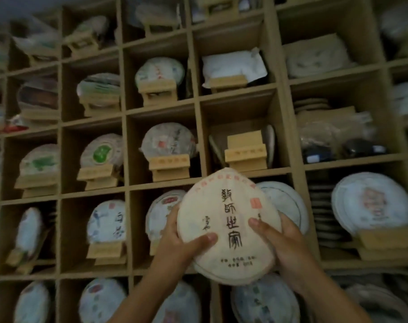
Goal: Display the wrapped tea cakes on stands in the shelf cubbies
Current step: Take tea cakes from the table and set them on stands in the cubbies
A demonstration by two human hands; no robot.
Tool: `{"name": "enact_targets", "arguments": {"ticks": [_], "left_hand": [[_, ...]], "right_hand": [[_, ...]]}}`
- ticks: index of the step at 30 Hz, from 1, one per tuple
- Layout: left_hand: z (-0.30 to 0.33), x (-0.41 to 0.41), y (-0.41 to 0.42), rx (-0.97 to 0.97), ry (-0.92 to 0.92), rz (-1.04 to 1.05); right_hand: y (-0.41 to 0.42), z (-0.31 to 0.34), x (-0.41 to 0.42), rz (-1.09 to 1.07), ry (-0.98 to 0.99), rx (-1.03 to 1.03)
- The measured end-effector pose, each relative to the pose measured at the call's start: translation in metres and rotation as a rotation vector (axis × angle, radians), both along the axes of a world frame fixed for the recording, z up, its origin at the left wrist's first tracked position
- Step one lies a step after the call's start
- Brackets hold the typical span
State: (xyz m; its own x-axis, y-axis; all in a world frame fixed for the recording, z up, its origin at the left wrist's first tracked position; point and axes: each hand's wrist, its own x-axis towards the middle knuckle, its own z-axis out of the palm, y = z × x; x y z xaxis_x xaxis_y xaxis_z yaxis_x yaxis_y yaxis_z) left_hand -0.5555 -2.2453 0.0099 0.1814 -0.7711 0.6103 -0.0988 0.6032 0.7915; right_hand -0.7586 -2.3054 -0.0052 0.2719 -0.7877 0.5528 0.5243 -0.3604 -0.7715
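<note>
Holding a wrapped tea cake (pixel 228 226) up before the wooden shelf (pixel 126 113), both hands clasp its rim.

The left hand (pixel 182 241) curls round the left edge with its thumb pressed on the paper face; the right hand (pixel 282 241) grips the right edge, thumb likewise on the front. Just above the cake, a cubby holds a bare wooden stand (pixel 245 150) with open room around it. Neighbouring cubbies carry cakes on stands, crowding their walls.

Cream-wrapped tea cake (pixel 228 227), upright, face-on
</note>
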Motion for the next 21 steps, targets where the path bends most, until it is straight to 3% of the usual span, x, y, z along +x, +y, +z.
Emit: {"name": "enact_targets", "arguments": {"ticks": [8, 11, 13, 17, 21], "left_hand": [[0.055, -0.022, -0.067, 0.116, -0.168, -0.247], [0.089, -0.034, -0.089, 0.173, -0.048, -0.211], [0.108, -0.033, -0.114, 0.117, 0.031, -0.115], [0.133, -0.02, -0.179, -0.045, -0.259, 0.244], [0.143, -0.022, -0.216, -0.058, -0.423, 0.392]], "right_hand": [[-0.022, 0.036, -0.028, -0.292, -0.092, -0.068], [-0.031, 0.054, -0.044, -0.354, -0.133, -0.08], [-0.036, 0.067, -0.054, -0.404, -0.153, -0.103], [-0.05, 0.091, -0.074, -0.467, -0.16, -0.161], [-0.061, 0.104, -0.091, -0.501, -0.144, -0.194]]}}
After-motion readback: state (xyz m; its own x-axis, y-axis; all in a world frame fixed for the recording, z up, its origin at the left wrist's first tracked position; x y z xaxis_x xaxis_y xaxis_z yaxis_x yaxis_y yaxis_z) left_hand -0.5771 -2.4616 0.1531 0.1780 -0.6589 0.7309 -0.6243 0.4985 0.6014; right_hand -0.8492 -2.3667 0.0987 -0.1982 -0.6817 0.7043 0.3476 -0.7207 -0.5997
